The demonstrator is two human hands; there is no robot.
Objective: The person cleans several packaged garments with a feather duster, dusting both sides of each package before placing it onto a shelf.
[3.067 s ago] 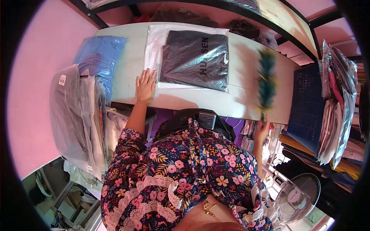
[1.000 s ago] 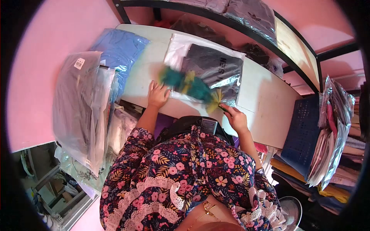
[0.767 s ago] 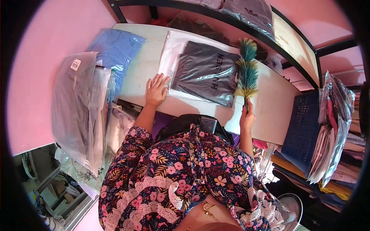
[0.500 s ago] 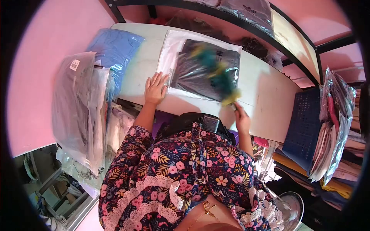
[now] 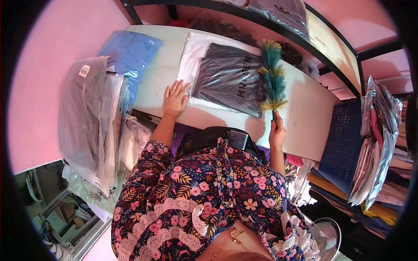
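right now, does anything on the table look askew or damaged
Nothing stands out: the bagged garment lies flat on the table, left hand on its corner, right hand holding the feather duster at its edge.

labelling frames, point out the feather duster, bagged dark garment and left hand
feather duster [image 5: 272, 71]: head view, teal feathers
bagged dark garment [image 5: 226, 78]: head view, middle of the fabric
left hand [image 5: 175, 99]: head view, back of the hand

Bag [image 5: 226, 80] under my left fingers [image 5: 177, 87]: glossy, crinkled clear plastic over dark cloth.
Duster [image 5: 273, 74]: fluffy feathers, matt.
Tabletop [image 5: 300, 117]: smooth, matt white surface.
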